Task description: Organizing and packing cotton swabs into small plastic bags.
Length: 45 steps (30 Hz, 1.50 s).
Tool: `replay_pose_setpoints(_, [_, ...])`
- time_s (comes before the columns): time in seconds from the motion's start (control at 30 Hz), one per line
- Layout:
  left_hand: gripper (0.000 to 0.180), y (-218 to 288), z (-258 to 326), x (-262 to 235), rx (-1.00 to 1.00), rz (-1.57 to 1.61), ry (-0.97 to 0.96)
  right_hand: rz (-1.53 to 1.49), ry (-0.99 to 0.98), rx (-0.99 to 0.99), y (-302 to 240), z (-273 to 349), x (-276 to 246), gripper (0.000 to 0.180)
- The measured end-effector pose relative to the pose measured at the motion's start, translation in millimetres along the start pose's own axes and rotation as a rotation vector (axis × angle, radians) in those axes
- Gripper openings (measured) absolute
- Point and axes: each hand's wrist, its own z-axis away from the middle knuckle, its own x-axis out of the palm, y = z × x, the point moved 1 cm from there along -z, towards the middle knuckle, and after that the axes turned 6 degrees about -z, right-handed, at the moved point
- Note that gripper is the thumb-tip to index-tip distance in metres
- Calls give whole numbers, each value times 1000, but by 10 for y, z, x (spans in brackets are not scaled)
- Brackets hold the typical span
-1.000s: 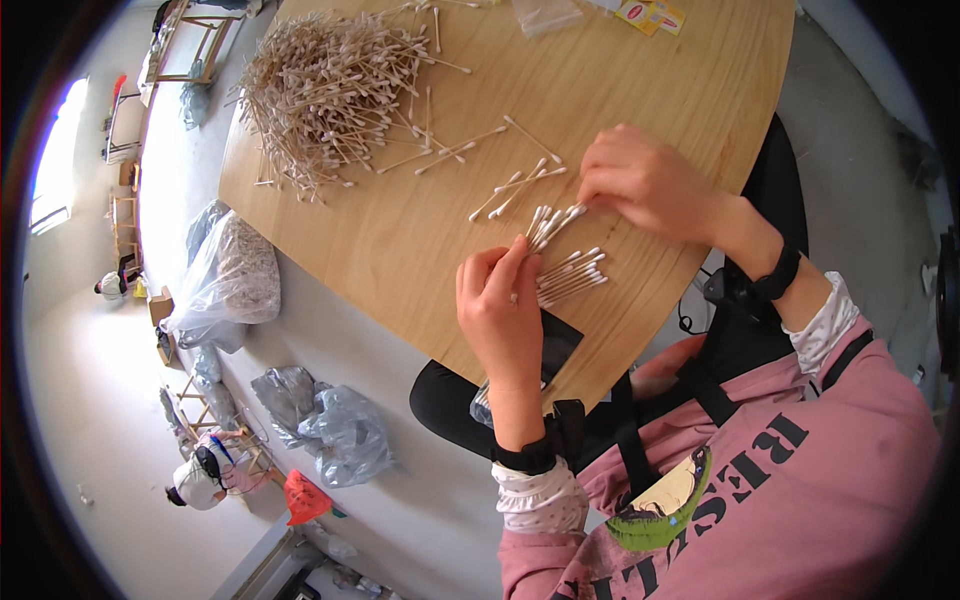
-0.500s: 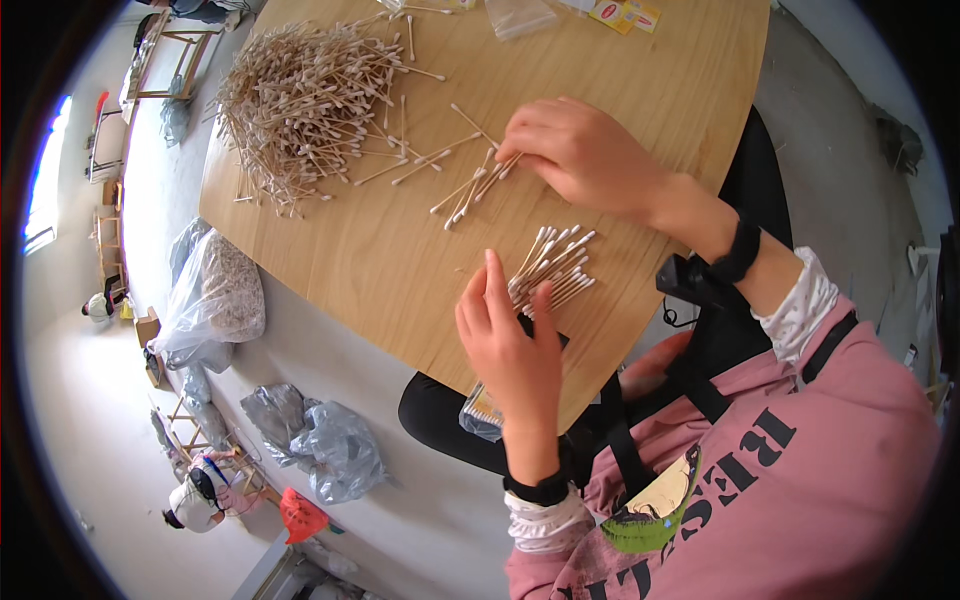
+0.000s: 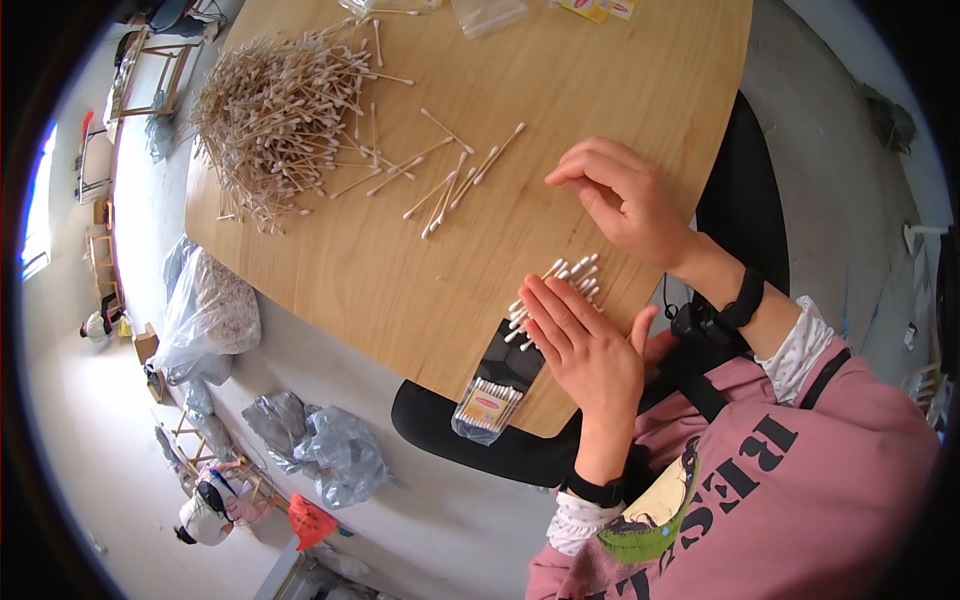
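Observation:
My left hand (image 3: 585, 350) lies flat over a small bundle of cotton swabs (image 3: 575, 272) near the table's front edge. Its fingers are straight and the thumb stands apart; the swabs' white tips show past both sides of the fingers. Above and to the right hovers my right hand (image 3: 625, 200), fingers loosely curled, thumb apart, with nothing visible in it. Several loose swabs (image 3: 455, 188) lie left of my right hand. A clear pack of swabs (image 3: 487, 404) with a yellow label sits at the table edge, beside a black patterned item (image 3: 512, 355).
A big heap of cotton swabs (image 3: 285, 125) covers the table's far left. Clear bags (image 3: 488, 14) and yellow cards (image 3: 595, 8) lie at the far edge. Filled plastic bags (image 3: 225, 305) stand on the floor to the left, where other people (image 3: 205, 510) sit.
My right hand has left the loose swabs and drawn back toward me. My left hand has moved right and flattened over the bundle, uncovering the pack. The whole view has shifted slightly.

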Motion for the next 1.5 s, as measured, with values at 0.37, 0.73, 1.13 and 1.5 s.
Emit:
replay_pose_setpoints(0.37, [108, -304, -547, -112, -56, -9, 172, 14, 15, -29, 24, 8, 52, 22])
replay_pose_setpoints(0.73, [114, -225, -344, -280, -60, -45, 91, 17, 29, -1, 34, -15, 44, 17])
replay_pose_setpoints(1.13, [120, -262, -467, -92, -71, -76, 76, 0, 34, -17, 28, -19, 84, 19])
replay_pose_setpoints(1.5, [116, -185, -403, -113, -107, -76, 87, 81, -73, -109, -2, -42, 49, 18])
